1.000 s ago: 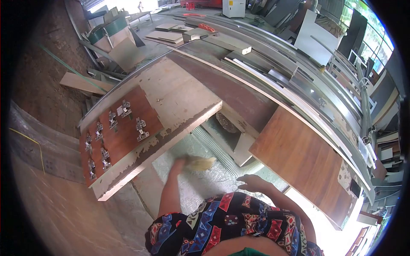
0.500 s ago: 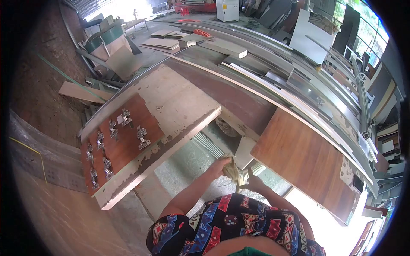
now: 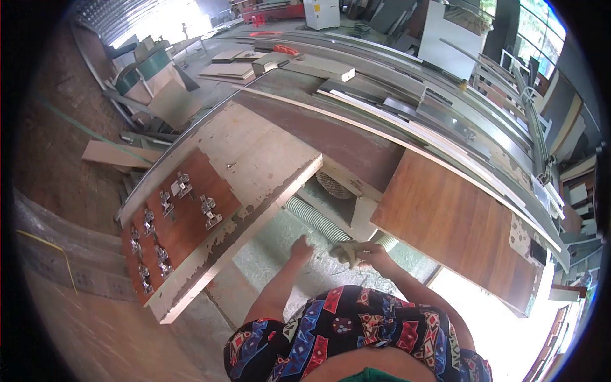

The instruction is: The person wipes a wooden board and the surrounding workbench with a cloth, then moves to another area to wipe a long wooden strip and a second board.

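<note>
A crumpled tan cloth (image 3: 344, 253) hangs from my right hand (image 3: 373, 253), whose fingers are closed on it. My left hand (image 3: 302, 247) is raised to the left of the cloth, apart from it; its fingers are too small and blurred to read. Behind both hands runs a ribbed white hose (image 3: 315, 218), partly hidden by the cloth. To the left, several metal hinges (image 3: 208, 212) lie on a reddish-brown panel (image 3: 191, 223). A wood-grain board (image 3: 445, 219) is to the right of my right hand.
The worn workbench edge (image 3: 242, 235) slants across on the left. Beyond the gap stand long boards and strips (image 3: 382, 114). A white cabinet (image 3: 322, 14) and a red stool (image 3: 258, 20) are far back. A dark object (image 3: 538, 254) lies at the right board's end.
My left hand has let go of the cloth and moved left. The cloth stays in my right hand, which has shifted slightly up and left. The whole view has shifted a little.
</note>
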A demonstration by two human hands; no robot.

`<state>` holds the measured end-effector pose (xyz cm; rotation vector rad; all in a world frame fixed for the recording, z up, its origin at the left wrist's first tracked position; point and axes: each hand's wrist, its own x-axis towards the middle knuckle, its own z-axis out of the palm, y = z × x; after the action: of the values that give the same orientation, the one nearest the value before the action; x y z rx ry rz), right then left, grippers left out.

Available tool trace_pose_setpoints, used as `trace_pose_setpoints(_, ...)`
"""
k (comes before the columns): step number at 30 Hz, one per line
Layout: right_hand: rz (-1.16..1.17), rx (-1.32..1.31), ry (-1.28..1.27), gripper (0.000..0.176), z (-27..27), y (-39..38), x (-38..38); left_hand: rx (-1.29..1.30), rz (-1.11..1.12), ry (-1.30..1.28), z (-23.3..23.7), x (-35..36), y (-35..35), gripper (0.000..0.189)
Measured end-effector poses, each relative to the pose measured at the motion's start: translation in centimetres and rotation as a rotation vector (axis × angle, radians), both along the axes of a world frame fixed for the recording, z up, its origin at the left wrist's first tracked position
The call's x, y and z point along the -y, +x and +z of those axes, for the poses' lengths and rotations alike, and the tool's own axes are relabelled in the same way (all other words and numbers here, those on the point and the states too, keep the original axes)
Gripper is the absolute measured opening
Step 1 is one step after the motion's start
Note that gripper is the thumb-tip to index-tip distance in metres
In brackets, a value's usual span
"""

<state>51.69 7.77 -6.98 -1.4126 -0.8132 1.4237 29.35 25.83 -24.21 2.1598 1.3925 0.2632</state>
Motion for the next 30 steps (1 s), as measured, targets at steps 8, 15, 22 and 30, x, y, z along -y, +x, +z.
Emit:
trace_pose_setpoints(8, 0.049, 0.717, 0.383, 0.022, 1.3, -0.1, -1.0, 0.648, -0.004, -1.188, 18.0, 2.4, 4.0, 0.067)
trace_pose_setpoints(15, -0.027, 0.216, 0.325, 0.028, 6.8, 1.2, -2.4, 0.827, -0.479, -0.791, 11.3, 4.2, 8.4, 0.066)
trace_pose_setpoints(22, 0.076, 0.015, 0.405, 0.024, 9.8, 2.8, -1.8, 1.320, -0.370, -1.401, 23.4, 5.3, 10.0, 0.063)
trace_pose_setpoints(30, 0.209, 0.876, 0.668, 0.018, 12.8, 9.1, -4.3, 1.155, -0.149, -1.354, 25.5, 1.0, 12.3, 0.033)
